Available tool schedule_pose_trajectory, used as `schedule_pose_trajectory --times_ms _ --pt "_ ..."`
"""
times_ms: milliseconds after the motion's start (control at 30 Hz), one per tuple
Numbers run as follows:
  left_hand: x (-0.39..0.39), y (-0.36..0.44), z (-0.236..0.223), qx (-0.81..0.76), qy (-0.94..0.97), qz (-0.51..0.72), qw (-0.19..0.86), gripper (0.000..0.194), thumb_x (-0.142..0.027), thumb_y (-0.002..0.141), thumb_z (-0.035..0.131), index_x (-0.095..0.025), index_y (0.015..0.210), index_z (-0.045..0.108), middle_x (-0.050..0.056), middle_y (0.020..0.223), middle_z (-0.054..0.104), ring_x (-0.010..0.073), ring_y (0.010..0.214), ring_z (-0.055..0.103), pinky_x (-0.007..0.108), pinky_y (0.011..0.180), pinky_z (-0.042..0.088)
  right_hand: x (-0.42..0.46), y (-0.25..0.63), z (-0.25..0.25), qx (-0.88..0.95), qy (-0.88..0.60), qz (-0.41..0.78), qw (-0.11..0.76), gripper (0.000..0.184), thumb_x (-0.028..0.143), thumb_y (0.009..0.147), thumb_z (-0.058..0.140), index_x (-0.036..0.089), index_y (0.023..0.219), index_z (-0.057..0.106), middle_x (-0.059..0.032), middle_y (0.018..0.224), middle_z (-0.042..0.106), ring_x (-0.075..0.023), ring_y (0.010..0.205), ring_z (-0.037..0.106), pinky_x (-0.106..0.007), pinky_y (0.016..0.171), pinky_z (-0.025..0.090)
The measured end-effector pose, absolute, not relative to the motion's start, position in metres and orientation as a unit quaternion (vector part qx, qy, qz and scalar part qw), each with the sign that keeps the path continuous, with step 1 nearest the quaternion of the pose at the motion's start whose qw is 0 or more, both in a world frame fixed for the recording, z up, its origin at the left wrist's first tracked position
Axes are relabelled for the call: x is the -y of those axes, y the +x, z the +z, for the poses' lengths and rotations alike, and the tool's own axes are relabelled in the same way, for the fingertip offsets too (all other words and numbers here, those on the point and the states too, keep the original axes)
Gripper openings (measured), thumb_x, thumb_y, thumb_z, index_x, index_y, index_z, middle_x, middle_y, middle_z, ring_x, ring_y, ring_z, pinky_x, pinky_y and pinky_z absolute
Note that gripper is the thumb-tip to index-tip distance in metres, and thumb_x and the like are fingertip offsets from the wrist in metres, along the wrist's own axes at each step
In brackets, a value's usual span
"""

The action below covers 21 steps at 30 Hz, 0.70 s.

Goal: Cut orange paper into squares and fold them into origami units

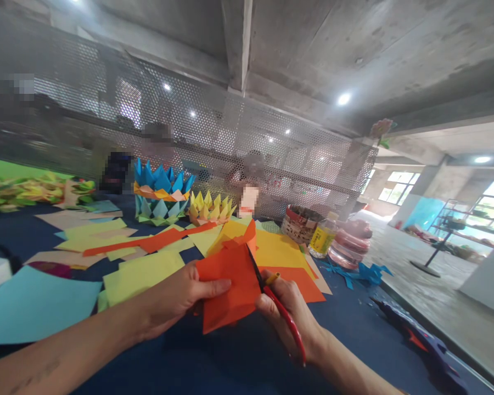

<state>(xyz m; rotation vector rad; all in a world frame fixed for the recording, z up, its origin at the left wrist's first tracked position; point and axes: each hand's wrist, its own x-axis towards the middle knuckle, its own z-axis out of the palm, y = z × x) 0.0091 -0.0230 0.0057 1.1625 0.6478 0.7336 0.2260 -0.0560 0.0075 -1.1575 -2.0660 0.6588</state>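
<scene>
An orange sheet of paper (228, 274) is pinched in my left hand (185, 293), the thumb lying on top of it. My right hand (290, 307) is closed around red-handled scissors (286, 315). The dark blades are at the sheet's right side, with a strip of orange paper rising beyond them. A small yellow stick-like piece (273, 278) shows by my right fingers; what it is I cannot tell. Under and behind the hands lie yellow paper (275, 247) and another orange sheet (307, 282).
Folded-paper crowns, one blue (162, 189) and one yellow (212, 208), stand at the back. Right of them are a basket (300, 224), a yellow-labelled bottle (323, 236) and a pink container (349, 244). A glue gun (420, 334) lies far right. Light-blue paper (41, 304) lies left.
</scene>
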Motion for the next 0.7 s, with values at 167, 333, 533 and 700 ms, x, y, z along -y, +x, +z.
schedule_pose_trajectory --times_ms 167,333,533,700 --pt "0.0223 0.0090 0.0056 -0.290 0.541 0.324 0.720 0.040 -0.049 0.063 0.084 -0.017 0.085 0.078 0.005 0.080 0.078 0.0176 0.072 0.069 0.024 0.067 0.052 0.0564 0.2237 0.0067 0.780 -0.450 0.255 0.352 0.068 0.082 0.080 0.043 0.015 0.078 0.055 0.0031 0.064 0.041 -0.0093 0.056 0.031 -0.024 0.048 0.025" --pt "0.0195 0.0079 0.0011 -0.292 0.539 0.326 0.720 0.040 -0.046 0.067 0.082 -0.017 0.094 0.077 0.007 0.091 0.079 0.0201 0.081 0.070 0.026 0.072 0.052 0.0588 0.2212 0.0083 0.773 -0.457 0.255 0.358 0.069 0.084 0.077 0.043 0.016 0.078 0.052 0.0027 0.064 0.043 -0.0101 0.057 0.034 -0.024 0.049 0.027" --pt "0.0220 0.0084 0.0039 -0.296 0.537 0.330 0.718 0.038 -0.046 0.064 0.085 -0.019 0.090 0.078 0.005 0.084 0.079 0.0192 0.077 0.070 0.024 0.069 0.052 0.0625 0.2207 0.0141 0.795 -0.452 0.231 0.333 0.068 0.084 0.080 0.038 0.017 0.075 0.048 0.0027 0.064 0.042 -0.0100 0.056 0.035 -0.025 0.050 0.026" --pt "0.0264 0.0127 0.0088 -0.288 0.545 0.325 0.717 0.035 -0.046 0.060 0.087 -0.019 0.081 0.078 0.003 0.076 0.078 0.0168 0.070 0.069 0.023 0.067 0.052 0.0635 0.2215 0.0156 0.795 -0.457 0.228 0.326 0.064 0.081 0.083 0.037 0.018 0.076 0.045 0.0052 0.060 0.036 -0.0093 0.054 0.031 -0.025 0.049 0.024"
